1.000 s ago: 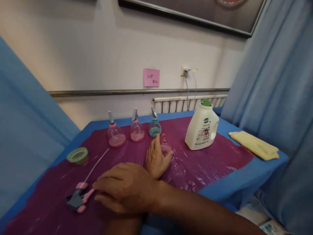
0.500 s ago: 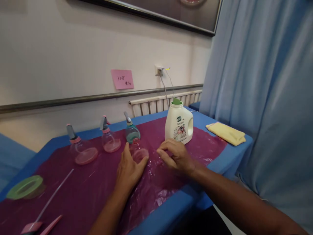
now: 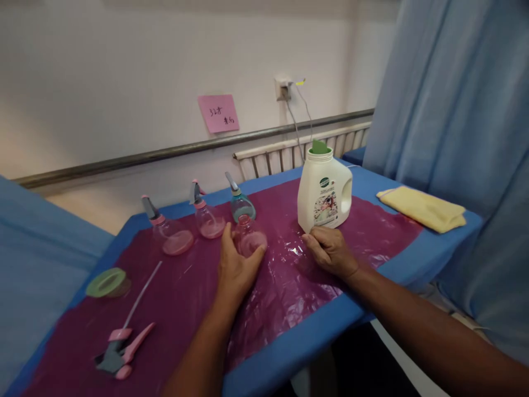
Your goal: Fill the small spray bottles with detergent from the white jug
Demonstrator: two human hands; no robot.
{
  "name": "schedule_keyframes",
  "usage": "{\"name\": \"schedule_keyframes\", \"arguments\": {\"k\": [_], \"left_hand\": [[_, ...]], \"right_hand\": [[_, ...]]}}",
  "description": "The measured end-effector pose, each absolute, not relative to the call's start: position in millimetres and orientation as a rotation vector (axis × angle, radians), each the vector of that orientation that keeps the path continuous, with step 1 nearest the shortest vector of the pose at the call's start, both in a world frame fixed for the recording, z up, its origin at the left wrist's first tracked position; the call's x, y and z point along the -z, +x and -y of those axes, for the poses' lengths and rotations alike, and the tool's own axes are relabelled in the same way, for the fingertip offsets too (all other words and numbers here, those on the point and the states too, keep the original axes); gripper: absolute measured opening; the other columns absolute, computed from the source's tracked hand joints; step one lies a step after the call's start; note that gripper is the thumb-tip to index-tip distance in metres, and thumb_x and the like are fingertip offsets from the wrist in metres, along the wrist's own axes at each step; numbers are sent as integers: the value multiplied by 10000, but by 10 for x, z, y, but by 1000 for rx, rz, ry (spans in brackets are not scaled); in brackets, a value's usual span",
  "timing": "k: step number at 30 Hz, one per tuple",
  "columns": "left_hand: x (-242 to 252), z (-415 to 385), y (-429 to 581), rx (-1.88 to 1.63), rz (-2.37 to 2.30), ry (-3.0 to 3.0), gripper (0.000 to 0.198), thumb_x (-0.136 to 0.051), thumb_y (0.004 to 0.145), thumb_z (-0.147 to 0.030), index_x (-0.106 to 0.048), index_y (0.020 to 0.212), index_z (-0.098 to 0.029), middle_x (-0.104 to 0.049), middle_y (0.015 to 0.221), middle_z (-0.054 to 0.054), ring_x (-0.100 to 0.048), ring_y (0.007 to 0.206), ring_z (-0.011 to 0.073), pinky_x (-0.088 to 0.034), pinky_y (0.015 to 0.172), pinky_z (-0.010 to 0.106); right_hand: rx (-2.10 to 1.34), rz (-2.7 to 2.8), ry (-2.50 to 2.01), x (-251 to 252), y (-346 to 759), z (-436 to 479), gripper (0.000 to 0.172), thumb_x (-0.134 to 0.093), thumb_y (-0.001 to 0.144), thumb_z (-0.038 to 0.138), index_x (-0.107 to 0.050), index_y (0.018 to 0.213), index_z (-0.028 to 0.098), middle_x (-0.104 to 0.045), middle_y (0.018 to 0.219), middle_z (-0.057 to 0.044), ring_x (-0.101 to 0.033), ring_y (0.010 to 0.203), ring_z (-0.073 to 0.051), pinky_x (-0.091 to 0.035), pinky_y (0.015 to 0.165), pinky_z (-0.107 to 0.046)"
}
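Note:
My left hand (image 3: 238, 264) is curled around the side of a clear pink spray bottle (image 3: 253, 241) that has no spray head on its neck. The bottle stands on the purple plastic sheet. In a loose fist, my right hand (image 3: 330, 252) is low over the sheet, just in front of a cream detergent jug (image 3: 314, 198). Nothing shows between its fingers, though the palm is hidden. The jug is uncapped, with a green spout in its mouth. At the lower left lies a loose pink-and-grey spray head (image 3: 115, 353) with a long tube.
Two pink spray bottles (image 3: 177, 241) (image 3: 212, 225) and a teal one (image 3: 243, 208) stand at the back with heads on. A green-rimmed cup (image 3: 108, 283) sits at left. A folded yellow cloth (image 3: 421, 208) lies on the blue table edge at right. Blue curtains hang on the right.
The view has shifted left and down, so the spray head at lower left shows whole. My left hand stays on the bottle. My right hand stays fisted in front of the jug.

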State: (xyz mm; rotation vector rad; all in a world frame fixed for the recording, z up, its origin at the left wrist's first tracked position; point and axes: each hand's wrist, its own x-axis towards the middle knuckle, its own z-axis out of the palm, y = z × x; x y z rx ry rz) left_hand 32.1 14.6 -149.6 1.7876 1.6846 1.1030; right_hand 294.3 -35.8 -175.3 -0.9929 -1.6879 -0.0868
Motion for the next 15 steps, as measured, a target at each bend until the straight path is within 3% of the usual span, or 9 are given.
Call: {"name": "schedule_keyframes", "arguments": {"k": [6, 10, 15], "left_hand": [[1570, -161, 307, -1166, -1599, 1778, 1160, -930, 844, -391, -316, 1818, -253, -448, 1875, 177, -505, 1709, 366, -412, 1429, 536], [1572, -116, 333, -1059, -1631, 1809, 1154, -906, 875, -385, -284, 1834, -228, -383, 1910, 193, -474, 1728, 386, -389, 1440, 573], [1553, -65, 350, -1012, -1625, 1836, 1146, -904, 881, -380, -284, 1837, -256, -419, 1892, 191, -479, 1723, 408, -415, 1420, 585]], "right_hand": [[60, 1663, -1039, 1754, 2994, 418, 521, -581, 1184, 329, -395, 700, 268, -430, 614, 44, -401, 545, -137, -295, 597, -348], [6, 1615, -1123, 1745, 3023, 428, 564, -540, 1200, 435, -391, 680, 275, -431, 603, 30, -431, 546, -149, -326, 591, -345], [-7, 1654, -1118, 1760, 3002, 413, 575, -544, 1193, 446, -368, 671, 277, -392, 579, 40, -390, 523, -146, -298, 577, -354]]}}
